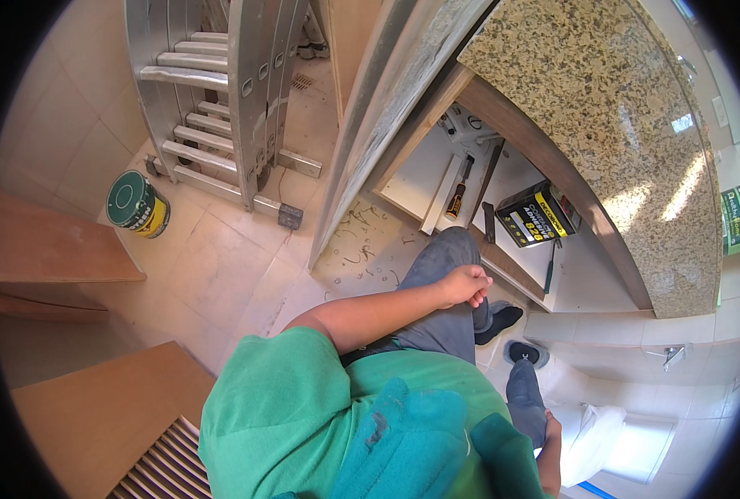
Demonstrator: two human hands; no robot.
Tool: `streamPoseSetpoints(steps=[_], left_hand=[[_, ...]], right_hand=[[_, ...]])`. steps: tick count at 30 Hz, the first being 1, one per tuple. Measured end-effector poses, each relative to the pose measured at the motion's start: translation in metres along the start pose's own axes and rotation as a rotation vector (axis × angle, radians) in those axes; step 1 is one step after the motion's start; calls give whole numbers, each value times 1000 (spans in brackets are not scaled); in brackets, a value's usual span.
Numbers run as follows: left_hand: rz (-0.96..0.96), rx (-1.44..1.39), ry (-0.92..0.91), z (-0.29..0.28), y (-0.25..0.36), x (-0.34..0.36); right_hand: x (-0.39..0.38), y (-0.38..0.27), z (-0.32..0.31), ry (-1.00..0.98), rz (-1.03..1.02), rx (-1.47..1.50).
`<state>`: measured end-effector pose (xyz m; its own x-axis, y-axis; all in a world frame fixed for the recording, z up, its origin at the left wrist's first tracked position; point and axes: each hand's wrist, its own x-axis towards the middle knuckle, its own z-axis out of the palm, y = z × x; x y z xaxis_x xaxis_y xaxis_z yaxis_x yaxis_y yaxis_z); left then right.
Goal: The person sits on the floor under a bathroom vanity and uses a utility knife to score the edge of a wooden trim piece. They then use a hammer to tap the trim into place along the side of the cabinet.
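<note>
My left hand (466, 285) is over my bent left knee with its fingers curled closed; what is inside them, if anything, is hidden. My right hand (551, 426) is low at the right against my grey trouser leg (526, 391), its fingers mostly hidden. In front of me an open cabinet (590, 287) under a speckled stone countertop (574, 46) holds a black-and-yellow can (528, 218), an orange-and-black tool (458, 193) by a white strip (439, 195), a dark strip (489, 223) and a thin green-handled tool (550, 270).
An aluminium ladder (243, 100) stands upper left. A green bucket (137, 204) sits on the tiled floor. Wooden panels (87, 416) and a slatted piece (170, 461) lie lower left. A white toilet (636, 445) is at right, a green container (736, 216) beside the countertop.
</note>
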<state>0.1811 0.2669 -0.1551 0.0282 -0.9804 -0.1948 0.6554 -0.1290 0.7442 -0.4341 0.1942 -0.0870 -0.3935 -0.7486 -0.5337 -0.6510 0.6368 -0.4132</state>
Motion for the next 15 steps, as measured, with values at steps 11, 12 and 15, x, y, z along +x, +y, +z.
streamPoseSetpoints(steps=[11, 12, 15], left_hand=[[0, 5, 19, 1, 0, 0], [0, 2, 16, 1, 0, 0], [-3, -2, 3, 0, 1, 0]], right_hand=[[-6, -6, 3, 23, -3, -46], [-6, -5, 3, 18, -6, -41], [-1, -3, 2, 24, 5, -41]])
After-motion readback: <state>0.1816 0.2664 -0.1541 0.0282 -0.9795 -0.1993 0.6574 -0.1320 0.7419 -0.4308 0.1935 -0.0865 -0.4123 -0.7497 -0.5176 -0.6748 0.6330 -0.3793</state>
